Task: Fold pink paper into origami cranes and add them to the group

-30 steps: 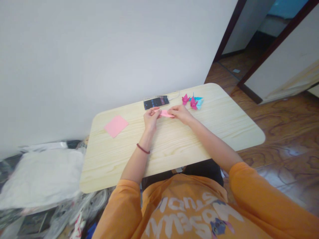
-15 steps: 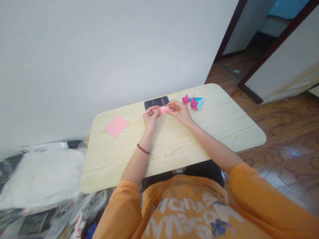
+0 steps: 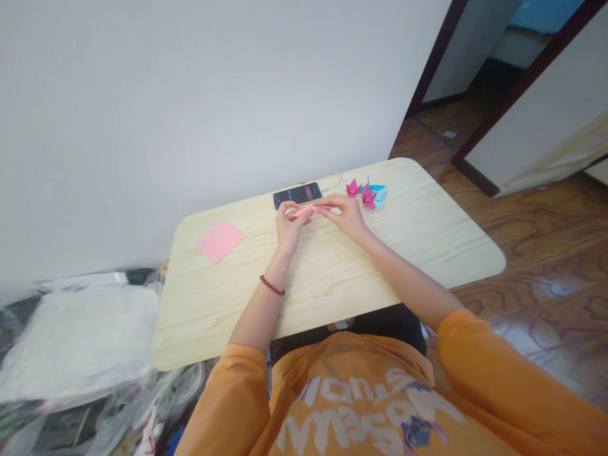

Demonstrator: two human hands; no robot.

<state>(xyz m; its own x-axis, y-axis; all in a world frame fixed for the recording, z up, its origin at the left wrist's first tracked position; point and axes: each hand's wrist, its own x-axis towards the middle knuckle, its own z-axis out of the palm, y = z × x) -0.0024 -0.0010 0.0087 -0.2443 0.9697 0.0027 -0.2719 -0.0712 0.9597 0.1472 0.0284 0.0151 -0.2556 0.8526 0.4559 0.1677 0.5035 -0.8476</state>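
A folded piece of pink origami paper [image 3: 306, 210] is held between my two hands above the table, just in front of the phone. My left hand [image 3: 288, 226] pinches its left end between thumb and fingers. At the other end, my right hand [image 3: 345, 214] is closed on the paper with thumb and fingertips. Fingers cover much of the paper, so its exact folds cannot be made out. Beyond my right hand sit several folded paper cranes, among them a magenta crane [image 3: 369, 197] and a light blue one [image 3: 380, 197].
A phone [image 3: 298, 195] with a lit screen and a cable lies at the table's back edge. Pink square paper [image 3: 220, 241] rests flat on the left of the wooden table [image 3: 332, 285]. White bags [image 3: 85, 335] are piled left of the table; a wall stands behind.
Both hands stay on the pink paper. It now looks narrower and more tilted, and the left thumb has shifted right along it.
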